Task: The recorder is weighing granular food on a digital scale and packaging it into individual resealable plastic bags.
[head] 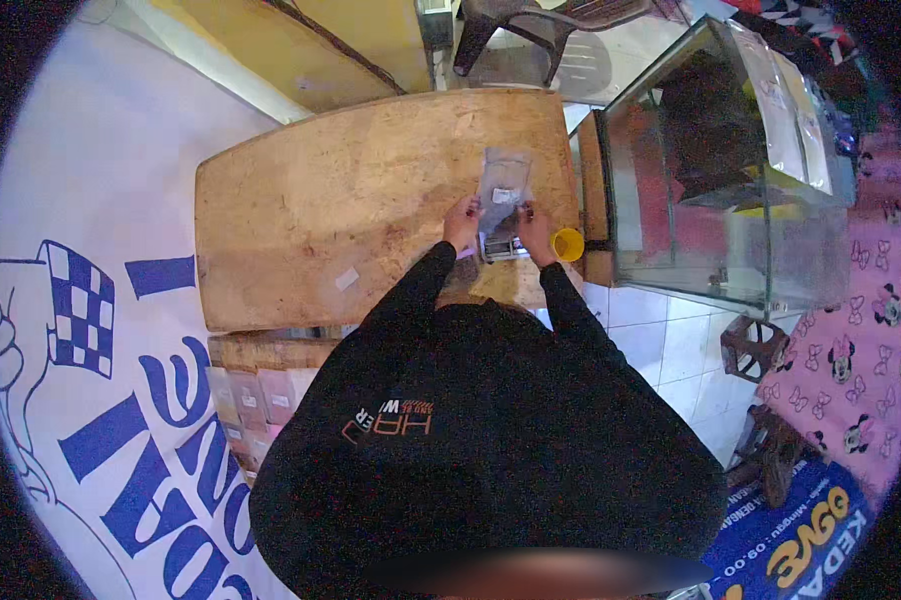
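Observation:
Both hands are over the right part of a wooden table [308,195]. Between them is a clear plastic bag [506,169] with a small white label [504,196] on it. My left hand [462,223] grips the bag's left edge, and my right hand [534,231] grips its right edge. Just below the bag, partly covered by it, lies a small tray-like object [501,249] with light edges; its contents are too small to tell. A yellow round container [568,244] stands right beside my right hand.
A white slip of paper [347,278] lies on the table, left of my arms. To the right stands a glass display case [690,247] with plastic packets on top. A brown plastic chair [525,30] is beyond the table. Packets [249,397] sit on a lower wooden shelf at left.

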